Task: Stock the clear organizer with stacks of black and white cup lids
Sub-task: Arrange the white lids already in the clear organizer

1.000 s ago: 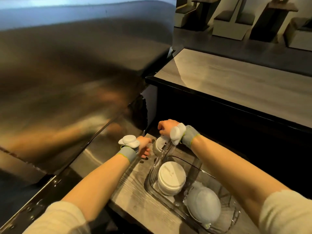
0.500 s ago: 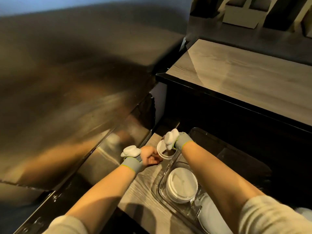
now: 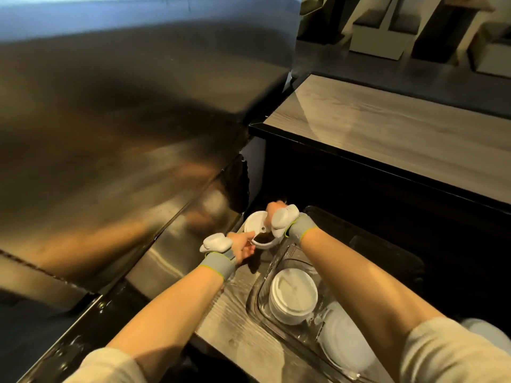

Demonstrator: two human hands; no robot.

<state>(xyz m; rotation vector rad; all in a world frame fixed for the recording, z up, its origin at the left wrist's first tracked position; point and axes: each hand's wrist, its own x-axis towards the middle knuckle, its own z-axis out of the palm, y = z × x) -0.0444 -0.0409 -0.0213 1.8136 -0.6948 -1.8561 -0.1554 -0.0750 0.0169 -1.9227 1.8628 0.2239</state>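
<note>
Grey wood-grain shelf [image 3: 232,324] beside a brushed steel housing [image 3: 124,134]. The clear plastic organizer [image 3: 255,298] runs lengthwise away from the person. Its middle compartment holds an upright white lid stack [image 3: 293,295]. A tilted stack of white plastic cup lids [image 3: 255,226] hangs just past the organizer's far end (hollow side up). The right hand [image 3: 275,212] grips its far rim and the left hand [image 3: 243,247] pinches the near rim. Likely next: right it and lower it.

From my seat I see a brushed, glossy metal panel [image 3: 110,134], a matt grey wood-grain surface [image 3: 226,322], a clear glossy plastic organizer [image 3: 255,299], smooth matt white plastic lids [image 3: 293,295] and grey cloth wristbands [image 3: 218,265].
</note>
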